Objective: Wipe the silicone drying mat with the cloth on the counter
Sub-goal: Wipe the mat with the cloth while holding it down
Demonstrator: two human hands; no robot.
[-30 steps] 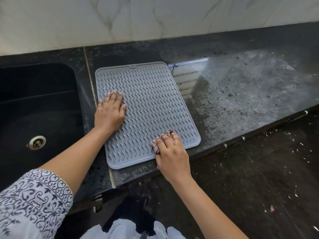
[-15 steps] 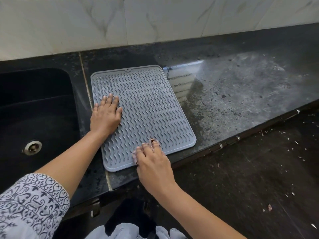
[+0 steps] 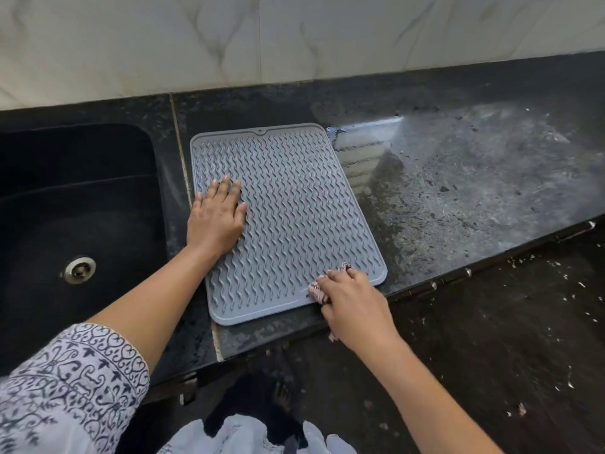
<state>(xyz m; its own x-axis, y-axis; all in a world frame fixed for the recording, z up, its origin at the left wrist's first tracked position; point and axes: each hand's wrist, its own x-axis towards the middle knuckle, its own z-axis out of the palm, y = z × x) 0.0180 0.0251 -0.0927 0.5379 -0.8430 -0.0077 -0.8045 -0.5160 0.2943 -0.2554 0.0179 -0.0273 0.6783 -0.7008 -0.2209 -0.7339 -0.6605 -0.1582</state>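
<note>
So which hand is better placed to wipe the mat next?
The right hand: it grips the cloth at the near right corner of the mat. The left hand lies flat on the mat's left side, likely steadying it.

A black sink [image 3: 82, 152] with a steel drain [image 3: 79, 269] lies near marble wall [image 3: 294, 44].

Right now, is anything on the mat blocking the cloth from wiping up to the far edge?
Nothing loose lies on the mat. The right hand grips the cloth at the near right corner, and the stretch ahead is bare. Only the left hand, pressed flat on the left side, covers part.
</note>
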